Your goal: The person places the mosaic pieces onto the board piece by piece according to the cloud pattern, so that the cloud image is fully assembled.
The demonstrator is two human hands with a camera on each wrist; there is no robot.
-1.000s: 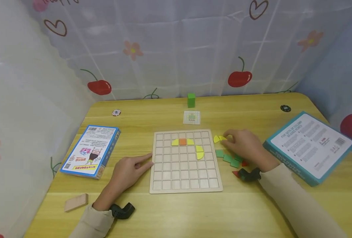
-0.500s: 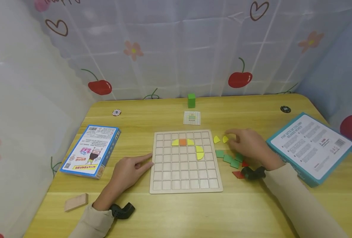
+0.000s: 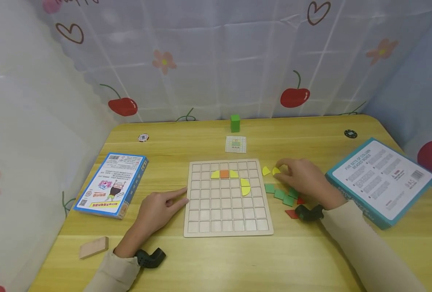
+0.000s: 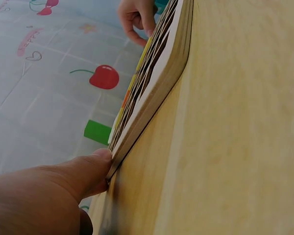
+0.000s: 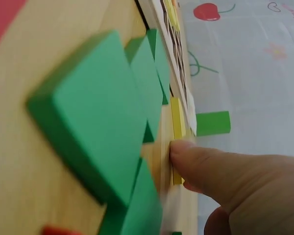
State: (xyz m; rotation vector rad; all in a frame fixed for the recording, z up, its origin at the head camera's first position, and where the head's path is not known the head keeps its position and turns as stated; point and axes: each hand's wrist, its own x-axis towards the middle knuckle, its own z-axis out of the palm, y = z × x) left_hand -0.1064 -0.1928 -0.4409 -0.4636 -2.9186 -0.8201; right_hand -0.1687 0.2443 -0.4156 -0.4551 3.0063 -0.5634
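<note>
A wooden table [image 3: 237,263] with a pale yellow grain and rounded far corners fills the lower half of the view. Behind it and along the left side hangs a thin white curtain [image 3: 216,61] printed with red cherries, pink flowers and outlined hearts, with soft daylight coming through it. To the right stands a plain pale blue wall [image 3: 420,81].

The left hand [image 3: 156,211] lies flat and low, forefinger stretched forward to the right, other fingers loosely relaxed, the sleeved forearm angling back to the lower left. The right hand [image 3: 303,178] is arched, fingers curved down, thumb tip [image 5: 183,149] pressing downward, its forearm running back to the lower right.
</note>
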